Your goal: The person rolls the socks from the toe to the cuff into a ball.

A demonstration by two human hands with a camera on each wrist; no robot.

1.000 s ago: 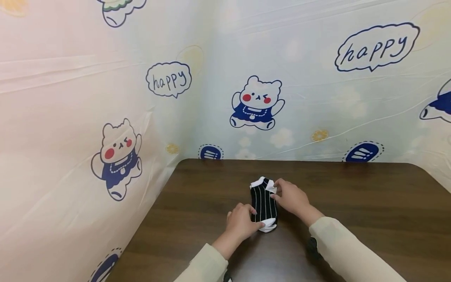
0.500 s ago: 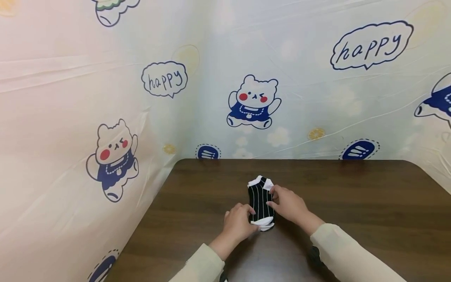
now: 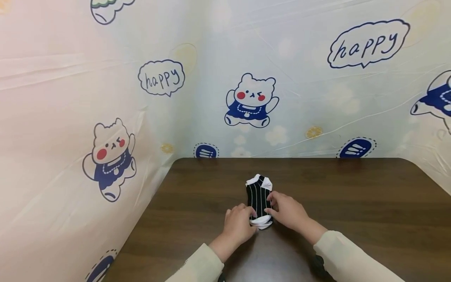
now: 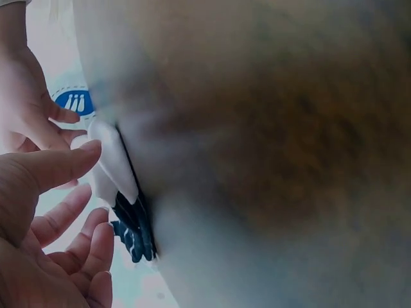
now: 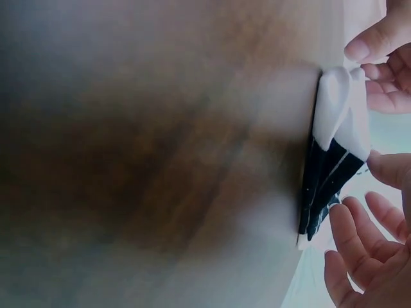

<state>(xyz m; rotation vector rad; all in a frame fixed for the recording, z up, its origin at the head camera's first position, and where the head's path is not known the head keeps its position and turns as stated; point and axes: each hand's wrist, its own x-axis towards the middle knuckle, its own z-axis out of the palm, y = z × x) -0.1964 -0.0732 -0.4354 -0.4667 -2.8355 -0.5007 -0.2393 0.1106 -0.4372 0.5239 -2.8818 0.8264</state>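
Socks (image 3: 259,201): on the surface (image 3: 197,196), between the two hands — black with thin white stripes, white cuff (image 3: 252,180) at the far end; lying much as they did a second ago.
Right hand (image 3: 289,211): lower than before — its fingertips were up by the white heel (image 3: 267,183), and now they touch the right edge below it. Fingers spread and loosely bent, relaxed rather than gripping.
Left hand (image 3: 237,225): at the lower left edge, as earlier, but its thumb, which lay over the white end, has drawn back to the near left corner. Fingers slack, released; the left wrist view is dim and blurred, so whether the thumb touches is hard to say.
Toes (image 3: 261,220): two white tips, stacked, toward the person; less covered by the thumb than a second ago.
Backdrop (image 3: 299,98): cloth printed with bears and "happy" bubbles, slightly further left in the head view than earlier.
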